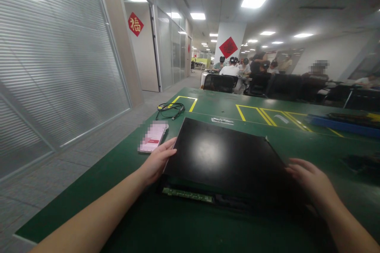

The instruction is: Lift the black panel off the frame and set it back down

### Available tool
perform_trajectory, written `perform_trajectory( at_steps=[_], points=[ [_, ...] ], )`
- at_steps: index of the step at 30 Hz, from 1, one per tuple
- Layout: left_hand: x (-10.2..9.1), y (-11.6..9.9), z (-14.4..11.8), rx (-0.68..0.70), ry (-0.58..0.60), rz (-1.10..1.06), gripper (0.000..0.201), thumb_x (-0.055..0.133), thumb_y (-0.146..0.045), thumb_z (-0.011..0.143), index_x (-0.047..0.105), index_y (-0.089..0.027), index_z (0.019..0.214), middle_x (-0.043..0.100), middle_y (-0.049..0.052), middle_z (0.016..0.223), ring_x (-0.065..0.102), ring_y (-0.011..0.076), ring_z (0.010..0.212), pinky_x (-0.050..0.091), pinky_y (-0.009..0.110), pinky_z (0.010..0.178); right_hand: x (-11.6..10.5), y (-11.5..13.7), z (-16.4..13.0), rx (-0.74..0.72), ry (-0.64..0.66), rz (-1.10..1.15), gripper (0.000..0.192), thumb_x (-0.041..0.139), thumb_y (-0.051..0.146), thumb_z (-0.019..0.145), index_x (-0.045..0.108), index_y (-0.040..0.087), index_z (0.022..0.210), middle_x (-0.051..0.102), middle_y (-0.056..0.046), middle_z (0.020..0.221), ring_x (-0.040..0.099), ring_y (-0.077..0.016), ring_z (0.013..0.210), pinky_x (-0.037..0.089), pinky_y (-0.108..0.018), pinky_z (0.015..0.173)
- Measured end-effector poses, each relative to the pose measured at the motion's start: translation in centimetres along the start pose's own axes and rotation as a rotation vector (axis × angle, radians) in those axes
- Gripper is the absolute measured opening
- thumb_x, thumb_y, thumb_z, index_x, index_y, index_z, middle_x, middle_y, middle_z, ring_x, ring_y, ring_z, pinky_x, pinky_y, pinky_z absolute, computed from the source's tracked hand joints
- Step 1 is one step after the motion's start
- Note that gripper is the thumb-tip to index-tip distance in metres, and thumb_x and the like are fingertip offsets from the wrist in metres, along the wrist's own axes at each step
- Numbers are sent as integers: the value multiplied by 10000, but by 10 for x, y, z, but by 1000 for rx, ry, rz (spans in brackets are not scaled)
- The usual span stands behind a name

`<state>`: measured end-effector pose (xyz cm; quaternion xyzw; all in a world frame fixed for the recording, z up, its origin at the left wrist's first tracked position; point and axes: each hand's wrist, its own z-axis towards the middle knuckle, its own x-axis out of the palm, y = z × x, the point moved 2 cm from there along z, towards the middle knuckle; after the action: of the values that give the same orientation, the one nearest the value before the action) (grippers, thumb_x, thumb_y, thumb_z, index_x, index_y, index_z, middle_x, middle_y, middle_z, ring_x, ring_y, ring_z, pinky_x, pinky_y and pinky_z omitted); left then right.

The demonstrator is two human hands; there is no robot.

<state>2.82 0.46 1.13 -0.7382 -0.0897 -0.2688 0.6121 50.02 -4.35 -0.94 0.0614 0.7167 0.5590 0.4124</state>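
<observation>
A thin black display panel (225, 158) lies flat near the front edge of the green desk (208, 104), its glossy face up and catching a ceiling-light glare. A narrow green circuit strip (187, 195) runs along its near edge, partly tucked under the panel. The left hand (157, 162) grips the panel's left edge, fingers curled against its side; the right hand (311, 184) rests open on the right near corner, fingers spread over the edge. The hands are well apart, one on each side. Judging by its look, the panel is light, stiff but fragile, and smooth enough to slip; it is best taken by the side edges, clear of the circuit strip and the glass face. Just beside the left hand, toward the desk's left edge, lies a phone (152, 137); farther back a coiled black cable (171, 108). A blue tray (344, 124) sits toward the right edge. The panel's underside is hidden, dark objects at far right are hard to make out, and people sit at distant desks
</observation>
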Motion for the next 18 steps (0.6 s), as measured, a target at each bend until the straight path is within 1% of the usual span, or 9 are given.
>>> perform_trajectory(
  at_steps=[4,10,14,18],
  points=[
    [0,0,1,4,11,12,746,771,-98,770,601,-186,1491,750,134,1345,716,335,1220,553,414,1044,0,-1,2,-18,-10,-61,380,635,464,655,704,260,969,793,-114,835,749,-353,886,533,-457,790],
    [-2,0,3,-19,5,14,713,740,-80,790,613,-192,1482,760,131,1327,762,318,1123,581,395,979,0,-2,5,-68,6,-219,418,629,505,658,737,269,986,789,-109,822,735,-374,854,511,-471,730],
    [-6,3,5,-32,-24,29,678,728,-72,816,616,-183,1476,759,132,1328,770,304,1106,583,386,979,-1,-1,6,-104,-18,-283,373,616,518,671,752,287,931,792,-108,822,722,-366,807,509,-468,705],
    [-10,5,7,-30,-36,25,679,732,-57,807,622,-174,1467,769,132,1307,774,295,1097,580,381,997,0,1,4,-105,-20,-304,364,606,517,674,759,285,909,794,-108,841,715,-354,800,509,-458,707]
  ],
)
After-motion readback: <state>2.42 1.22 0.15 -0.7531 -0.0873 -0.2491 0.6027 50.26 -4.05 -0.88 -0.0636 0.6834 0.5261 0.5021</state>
